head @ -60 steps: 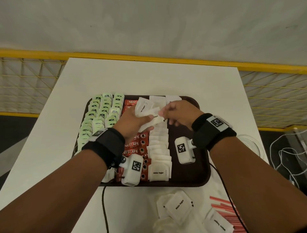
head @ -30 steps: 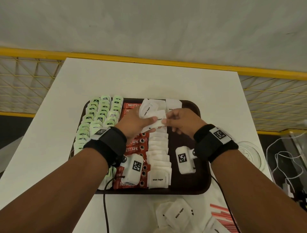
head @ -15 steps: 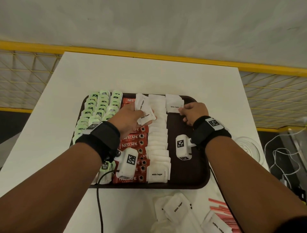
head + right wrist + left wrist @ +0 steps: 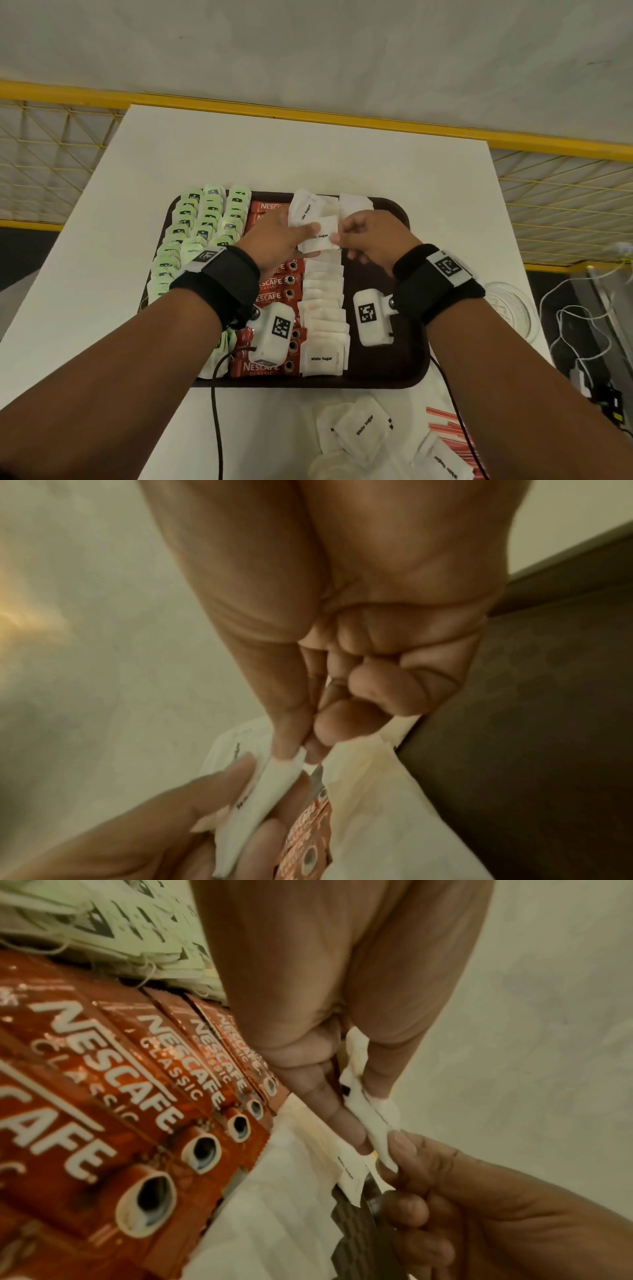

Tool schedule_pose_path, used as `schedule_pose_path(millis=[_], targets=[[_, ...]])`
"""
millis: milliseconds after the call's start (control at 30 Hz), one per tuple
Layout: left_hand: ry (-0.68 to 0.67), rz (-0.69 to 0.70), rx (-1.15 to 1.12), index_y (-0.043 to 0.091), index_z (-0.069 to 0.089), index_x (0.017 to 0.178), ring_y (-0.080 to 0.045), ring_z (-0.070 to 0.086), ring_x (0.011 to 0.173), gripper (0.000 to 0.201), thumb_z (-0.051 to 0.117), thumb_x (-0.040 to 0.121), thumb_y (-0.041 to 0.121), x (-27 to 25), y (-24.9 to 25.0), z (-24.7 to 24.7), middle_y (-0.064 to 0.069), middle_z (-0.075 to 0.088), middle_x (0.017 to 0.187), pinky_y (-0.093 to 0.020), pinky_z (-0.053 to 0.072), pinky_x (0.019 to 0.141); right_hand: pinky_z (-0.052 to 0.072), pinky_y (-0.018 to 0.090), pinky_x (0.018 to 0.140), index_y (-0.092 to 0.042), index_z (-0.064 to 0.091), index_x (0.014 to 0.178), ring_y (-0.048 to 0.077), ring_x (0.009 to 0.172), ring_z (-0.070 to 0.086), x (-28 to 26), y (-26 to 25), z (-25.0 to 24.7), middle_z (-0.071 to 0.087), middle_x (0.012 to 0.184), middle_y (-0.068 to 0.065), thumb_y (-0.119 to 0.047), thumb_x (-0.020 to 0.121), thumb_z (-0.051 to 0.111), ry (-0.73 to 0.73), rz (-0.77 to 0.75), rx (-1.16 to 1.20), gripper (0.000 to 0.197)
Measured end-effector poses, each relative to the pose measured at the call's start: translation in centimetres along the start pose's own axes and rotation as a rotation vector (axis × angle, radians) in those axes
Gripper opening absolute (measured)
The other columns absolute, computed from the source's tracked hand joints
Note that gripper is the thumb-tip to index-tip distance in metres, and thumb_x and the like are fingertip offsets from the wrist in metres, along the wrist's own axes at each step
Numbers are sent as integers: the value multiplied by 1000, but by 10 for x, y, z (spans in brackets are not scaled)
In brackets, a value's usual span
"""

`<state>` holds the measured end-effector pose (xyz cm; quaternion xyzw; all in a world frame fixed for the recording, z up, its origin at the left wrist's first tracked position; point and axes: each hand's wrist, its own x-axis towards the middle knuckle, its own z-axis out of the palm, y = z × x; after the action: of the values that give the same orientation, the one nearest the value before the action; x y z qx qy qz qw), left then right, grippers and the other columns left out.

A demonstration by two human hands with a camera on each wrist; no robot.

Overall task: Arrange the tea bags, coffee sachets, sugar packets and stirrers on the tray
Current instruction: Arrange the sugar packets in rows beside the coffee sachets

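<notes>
Coffee sachets glossy foil; sugar packets matt paper; tray matt textured plastic.

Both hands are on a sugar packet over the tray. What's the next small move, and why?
Probably the right hand draws the pinched sugar packet free of the left hand and lays it under the lone packet starting a second sugar column, since the tray there is bare.
</notes>
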<state>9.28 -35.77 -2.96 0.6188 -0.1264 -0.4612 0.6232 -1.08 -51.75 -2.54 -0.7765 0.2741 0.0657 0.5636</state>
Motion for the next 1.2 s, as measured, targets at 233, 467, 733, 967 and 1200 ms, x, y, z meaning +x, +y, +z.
schedule_pose_path(millis=[233, 467, 733, 967, 1200], targets=[[52, -47, -41, 11, 49, 138, -25, 72, 100, 34, 39, 106, 19, -2, 2, -5, -11, 71, 114, -29, 59, 78, 39, 19, 43, -11, 60, 90, 8, 49, 55, 4, 29, -23, 63, 81, 5, -12, 93, 64, 309, 178, 354, 5], [79, -17, 70, 10, 54, 131, -24, 73, 95, 30, 47, 104, 18, -7, -3, -7, -10, 73, 107, -32, 60, 84, 45, 26, 47, -11, 61, 93, 12, 48, 55, 19, 35, -24, 65, 78, 6, -16, 93, 64, 361, 246, 63, 5], [52, -18, 214, 7, 55, 131, -23, 74, 90, 38, 63, 95, 18, -6, -1, -8, -13, 70, 111, -29, 61, 75, 45, 27, 70, -14, 61, 92, 19, 80, 63, 22, 28, -20, 64, 86, 1, -33, 87, 68, 485, 84, -307, 21], [-42, -5, 401, 8, 57, 124, -26, 73, 90, 31, 62, 96, 20, -6, 6, -1, -13, 71, 105, -42, 60, 85, 50, 16, 52, -7, 67, 103, 5, 59, 61, -6, -2, -3, 70, 88, 12, -19, 88, 70, 32, -55, -76, 20], [10, -38, 286, 9, 52, 130, -22, 67, 85, 30, 37, 106, 18, -10, 7, 2, -16, 66, 114, -33, 58, 76, 52, 20, 51, 1, 63, 113, 12, 60, 62, -5, 39, -12, 68, 82, 11, -8, 91, 65, 381, 205, 374, 23]])
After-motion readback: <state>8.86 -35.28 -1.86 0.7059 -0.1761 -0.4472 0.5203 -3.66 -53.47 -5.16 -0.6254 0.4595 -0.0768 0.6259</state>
